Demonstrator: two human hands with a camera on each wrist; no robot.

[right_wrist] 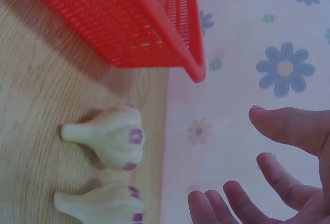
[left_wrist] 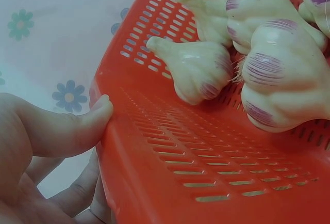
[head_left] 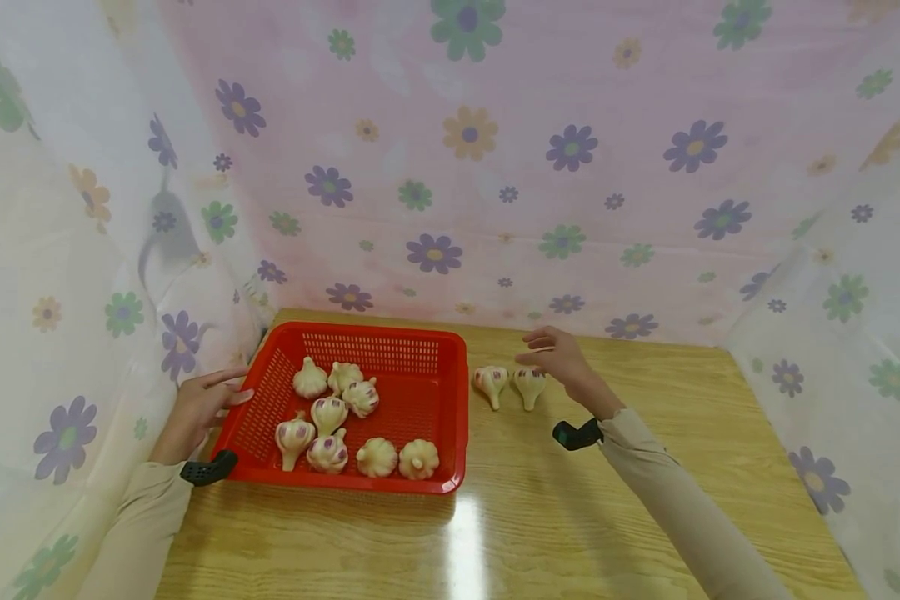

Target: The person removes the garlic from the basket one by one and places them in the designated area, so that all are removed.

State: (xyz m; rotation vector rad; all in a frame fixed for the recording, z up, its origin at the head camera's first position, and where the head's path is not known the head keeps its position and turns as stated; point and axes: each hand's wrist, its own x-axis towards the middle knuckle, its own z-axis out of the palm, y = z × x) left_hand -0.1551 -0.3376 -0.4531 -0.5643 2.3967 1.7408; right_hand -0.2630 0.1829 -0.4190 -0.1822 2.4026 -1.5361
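A red plastic basket with slotted walls stands on the table, holding several garlic bulbs, white with purple streaks. My left hand grips the basket's left rim; in the left wrist view the thumb lies against the rim and the other fingers curl below it outside. Right of the basket, two garlic bulbs lie side by side, a left one and a right one. Over the right bulb hovers my right hand, fingers spread and loosely bent, with nothing in it; the right wrist view shows a gap between hand and bulbs.
The wooden table extends to the right and in front of the basket. Flower-patterned cloth hangs behind it and along both sides, close to the basket's left end.
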